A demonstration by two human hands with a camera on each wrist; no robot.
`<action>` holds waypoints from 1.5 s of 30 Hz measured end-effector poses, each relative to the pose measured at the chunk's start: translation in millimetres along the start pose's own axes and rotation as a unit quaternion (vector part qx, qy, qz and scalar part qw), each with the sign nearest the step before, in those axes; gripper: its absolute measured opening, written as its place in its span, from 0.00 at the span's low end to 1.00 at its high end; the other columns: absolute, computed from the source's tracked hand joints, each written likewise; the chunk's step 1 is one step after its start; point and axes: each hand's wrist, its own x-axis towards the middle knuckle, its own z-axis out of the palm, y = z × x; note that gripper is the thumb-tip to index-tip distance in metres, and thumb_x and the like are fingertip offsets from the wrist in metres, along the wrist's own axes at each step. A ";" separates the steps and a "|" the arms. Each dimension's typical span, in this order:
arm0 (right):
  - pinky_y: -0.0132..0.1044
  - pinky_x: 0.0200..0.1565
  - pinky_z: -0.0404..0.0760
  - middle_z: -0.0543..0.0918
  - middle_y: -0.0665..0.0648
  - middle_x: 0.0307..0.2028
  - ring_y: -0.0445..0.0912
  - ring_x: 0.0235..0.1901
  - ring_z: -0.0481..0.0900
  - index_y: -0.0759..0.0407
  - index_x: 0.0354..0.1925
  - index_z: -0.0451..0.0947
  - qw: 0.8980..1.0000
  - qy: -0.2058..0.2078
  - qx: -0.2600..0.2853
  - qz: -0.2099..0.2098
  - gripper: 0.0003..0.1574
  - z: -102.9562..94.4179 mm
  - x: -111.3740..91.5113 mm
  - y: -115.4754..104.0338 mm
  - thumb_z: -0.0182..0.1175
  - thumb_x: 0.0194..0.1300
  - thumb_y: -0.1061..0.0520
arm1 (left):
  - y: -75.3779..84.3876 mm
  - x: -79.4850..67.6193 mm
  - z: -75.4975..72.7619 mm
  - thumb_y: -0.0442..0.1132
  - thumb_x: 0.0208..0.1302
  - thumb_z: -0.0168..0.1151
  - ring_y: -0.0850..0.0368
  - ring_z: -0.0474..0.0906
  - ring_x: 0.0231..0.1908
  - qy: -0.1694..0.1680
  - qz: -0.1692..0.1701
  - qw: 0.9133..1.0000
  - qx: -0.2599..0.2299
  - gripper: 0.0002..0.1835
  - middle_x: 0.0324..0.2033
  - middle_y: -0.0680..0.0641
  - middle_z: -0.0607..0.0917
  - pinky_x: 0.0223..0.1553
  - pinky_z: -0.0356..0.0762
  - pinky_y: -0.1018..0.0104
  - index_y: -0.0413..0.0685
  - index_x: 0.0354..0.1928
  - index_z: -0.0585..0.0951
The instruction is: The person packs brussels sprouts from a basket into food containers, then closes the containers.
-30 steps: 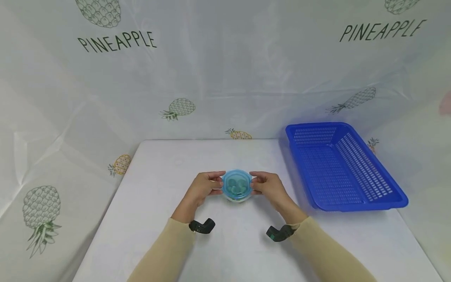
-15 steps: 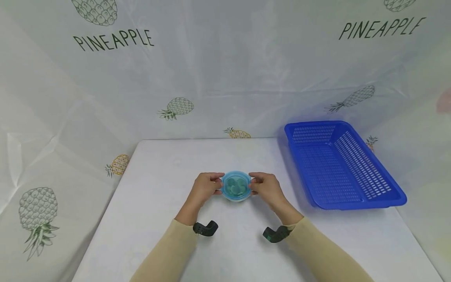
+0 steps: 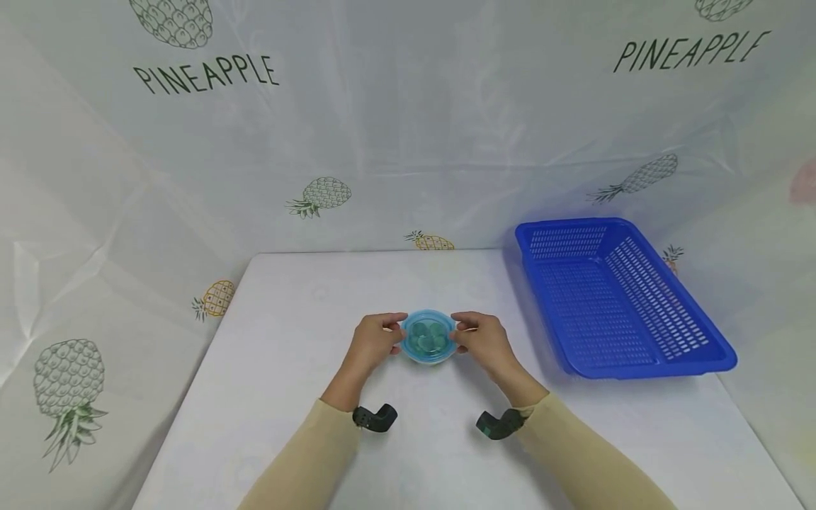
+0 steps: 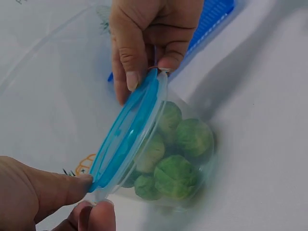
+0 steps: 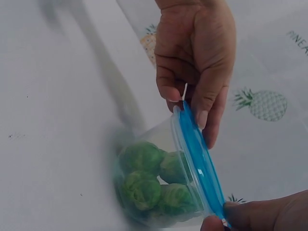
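Note:
A round, clear plastic food container (image 4: 179,155) holds several green Brussels sprouts (image 5: 140,188). Its light blue lid (image 3: 428,336) covers the top, and the container stands on the white table. At the left side of the rim, my left hand (image 3: 371,343) pinches the edge, thumb on the lid and fingers below it in the left wrist view. My right hand (image 3: 486,346) pinches the opposite side the same way. A thin pale tab (image 5: 185,91) sticks up by the left fingers in the right wrist view. Whether the lid is snapped down all round cannot be told.
A blue plastic basket (image 3: 602,312) with perforated walls stands at the right of the white table (image 3: 280,319). A pale sheet (image 3: 440,113) printed with pineapples hangs behind and along the sides. Both wrists carry dark bands with small cameras.
Both hands stay at the container's rim, with only slight shifts of the fingers and left wrist. The lid sits slightly lower in the head view, and less of the container's side shows below it.

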 end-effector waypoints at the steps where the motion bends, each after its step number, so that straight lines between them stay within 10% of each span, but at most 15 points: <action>1: 0.51 0.43 0.92 0.81 0.62 0.43 0.46 0.33 0.85 0.67 0.63 0.82 1.000 0.002 0.000 0.000 0.26 0.0 -0.1 0.9 0.67 0.67 0.67 | -1.2 0.0 0.5 0.31 0.70 0.66 0.49 0.86 0.32 0.000 0.003 1.000 -0.006 0.20 0.44 0.45 0.80 0.39 0.90 0.57 0.47 0.63 0.86; 18: 0.41 0.38 0.91 0.85 0.63 0.44 0.44 0.32 0.83 0.70 0.68 0.75 0.991 -0.059 0.111 0.047 0.27 -0.3 8.1 13.8 0.63 0.74 0.63 | -21.4 8.9 0.2 0.29 0.71 0.65 0.58 0.85 0.28 -0.061 -0.060 0.982 -0.168 0.23 0.41 0.41 0.89 0.39 0.91 0.65 0.37 0.67 0.81; 45: 0.36 0.33 0.89 0.85 0.58 0.42 0.45 0.34 0.83 0.68 0.61 0.81 0.987 -0.051 0.132 0.074 0.21 1.5 16.6 15.3 0.64 0.75 0.58 | -16.7 10.3 -1.4 0.38 0.76 0.64 0.58 0.79 0.31 -0.073 -0.083 0.979 -0.173 0.18 0.35 0.46 0.81 0.35 0.91 0.65 0.38 0.62 0.83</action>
